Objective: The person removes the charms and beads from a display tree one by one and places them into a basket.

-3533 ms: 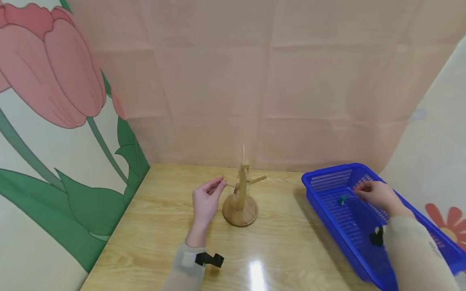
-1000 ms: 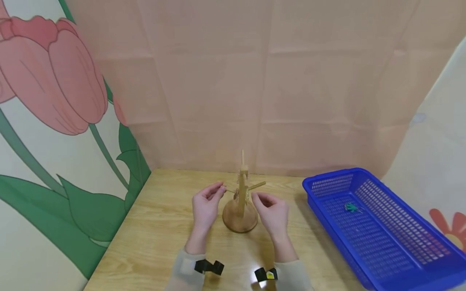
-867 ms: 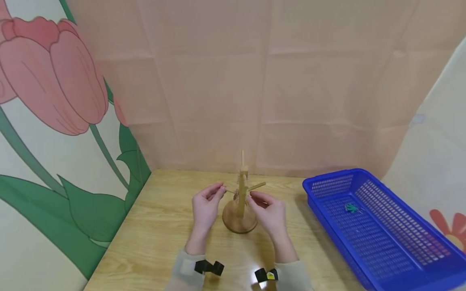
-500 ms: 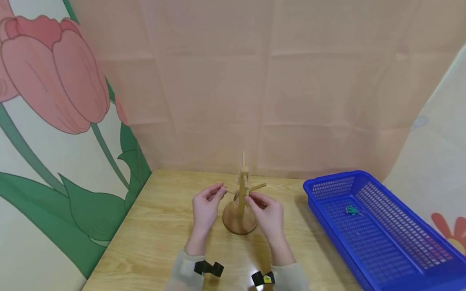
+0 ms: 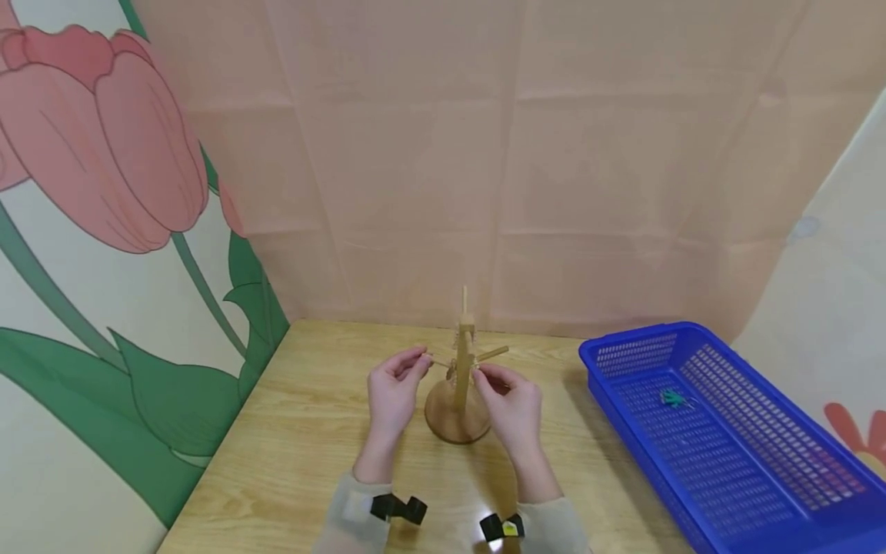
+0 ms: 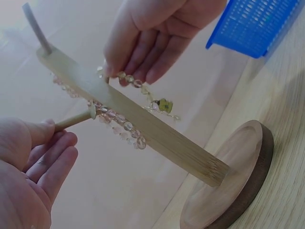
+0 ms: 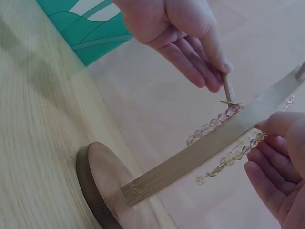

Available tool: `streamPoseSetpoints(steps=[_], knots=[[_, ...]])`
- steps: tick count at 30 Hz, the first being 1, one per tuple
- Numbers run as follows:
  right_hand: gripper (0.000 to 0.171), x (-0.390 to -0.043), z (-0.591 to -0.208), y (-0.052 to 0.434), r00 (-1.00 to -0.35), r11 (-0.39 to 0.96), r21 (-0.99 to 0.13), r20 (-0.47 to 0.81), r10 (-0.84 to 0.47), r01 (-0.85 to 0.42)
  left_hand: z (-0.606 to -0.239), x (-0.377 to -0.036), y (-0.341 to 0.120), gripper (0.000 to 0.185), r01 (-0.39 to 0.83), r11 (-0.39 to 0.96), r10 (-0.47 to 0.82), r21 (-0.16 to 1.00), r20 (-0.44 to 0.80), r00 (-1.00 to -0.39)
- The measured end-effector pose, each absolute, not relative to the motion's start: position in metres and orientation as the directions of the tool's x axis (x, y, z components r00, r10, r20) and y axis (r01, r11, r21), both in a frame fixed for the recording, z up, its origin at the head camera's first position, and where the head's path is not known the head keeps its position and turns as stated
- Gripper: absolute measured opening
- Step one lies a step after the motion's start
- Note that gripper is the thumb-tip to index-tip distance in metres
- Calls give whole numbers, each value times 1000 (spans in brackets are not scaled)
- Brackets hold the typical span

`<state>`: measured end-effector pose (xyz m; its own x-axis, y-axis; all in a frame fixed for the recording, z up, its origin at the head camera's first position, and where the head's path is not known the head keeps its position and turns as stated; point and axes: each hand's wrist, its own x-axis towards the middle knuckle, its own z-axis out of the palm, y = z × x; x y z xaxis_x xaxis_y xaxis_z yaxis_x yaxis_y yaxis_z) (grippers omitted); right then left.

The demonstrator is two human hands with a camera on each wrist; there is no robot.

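Observation:
A wooden jewelry stand [image 5: 461,377] with a round base stands upright on the table, pegs sticking out of its post. My left hand [image 5: 391,392] pinches the end of the left peg [image 6: 74,121] between thumb and finger. A pink beaded bracelet [image 6: 119,120] hangs on that peg, close to the post. On the other side my right hand [image 5: 515,404] pinches a yellowish clear beaded bracelet [image 7: 237,153] with a small yellow-green charm [image 6: 165,105]. The bracelet is right beside the post; whether a peg passes through it is hidden by the fingers.
To the right sits a blue perforated basket [image 5: 754,377] with a small green item [image 5: 671,398] in it. Another peg [image 5: 493,353] juts out to the right behind my right hand. A pink-beige cloth [image 5: 415,192] hangs behind the table.
My right hand has come from inside the basket over to the stand's right side, then closed in on the post with the bracelet. My left hand has stayed at its peg.

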<state>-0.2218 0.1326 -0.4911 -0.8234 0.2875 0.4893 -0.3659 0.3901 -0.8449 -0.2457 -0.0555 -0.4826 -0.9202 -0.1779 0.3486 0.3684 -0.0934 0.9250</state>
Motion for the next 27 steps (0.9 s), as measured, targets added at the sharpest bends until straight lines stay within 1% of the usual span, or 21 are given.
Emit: streamPoseSetpoints(steps=[6, 13, 19, 25, 27], knots=[[8, -222, -489, 137, -801, 389, -842, 505, 321, -375, -483, -245, -55, 17, 369, -103, -180, 924, 347, -920], [7, -218, -485, 143, -772, 326, -862, 498, 395, -389, -484, -246, -55, 16, 371, -104, -178, 923, 350, -920], [8, -217, -481, 145, -733, 333, -850, 523, 434, -409, -485, -246, -55, 17, 359, -104, -180, 928, 337, -924], [7, -207, -459, 142, -686, 350, -818, 573, 448, -456, -485, -246, -56, 17, 355, -80, -179, 931, 337, -924], [7, -205, -456, 142, -681, 364, -814, 580, 447, -454, -485, -246, -56, 17, 355, -75, -180, 932, 338, -924]])
